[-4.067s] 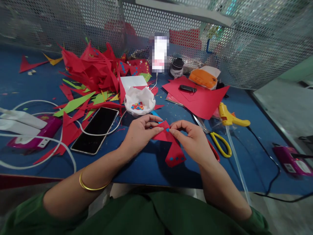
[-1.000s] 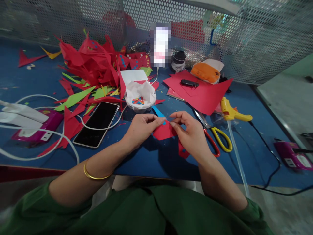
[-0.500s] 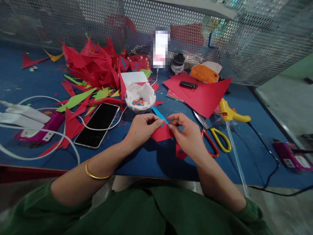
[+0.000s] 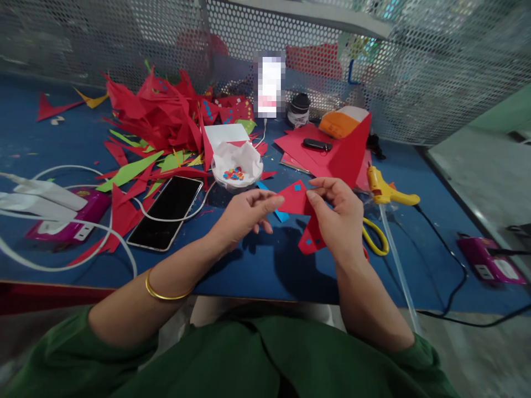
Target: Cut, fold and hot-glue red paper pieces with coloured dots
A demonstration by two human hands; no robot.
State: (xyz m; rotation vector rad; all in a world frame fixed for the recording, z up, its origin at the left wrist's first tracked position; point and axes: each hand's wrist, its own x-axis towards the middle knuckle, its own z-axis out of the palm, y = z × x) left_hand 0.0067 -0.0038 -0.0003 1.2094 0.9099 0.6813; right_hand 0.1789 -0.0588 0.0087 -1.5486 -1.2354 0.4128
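A red paper piece with small blue squares [image 4: 293, 199] is held level above the blue table, with another dotted red part [image 4: 310, 239] hanging below my right hand. My right hand [image 4: 338, 213] pinches the paper between thumb and fingers at its right side. At its left corner, the thumb and index finger of my left hand [image 4: 251, 215] close on the edge, the other fingers loosely curled. Beneath the paper lies a blue paper strip [image 4: 281, 215], partly covered. A paper-lined bowl [image 4: 254, 157] holding small coloured bits stands just beyond my left hand.
Red and green paper scraps [image 4: 161, 119] heap at the back left. A black phone [image 4: 168, 213] and white cables lie left. On the right are red sheets [image 4: 301, 149], scissors with a yellow handle [image 4: 375, 237] and a yellow glue gun [image 4: 390, 190]. A lit phone [image 4: 269, 88] stands behind.
The red paper has been raised and turned, showing its blue squares. My right hand has moved up and right, now covering most of the scissors. The blue strip lies lower, out of my fingers.
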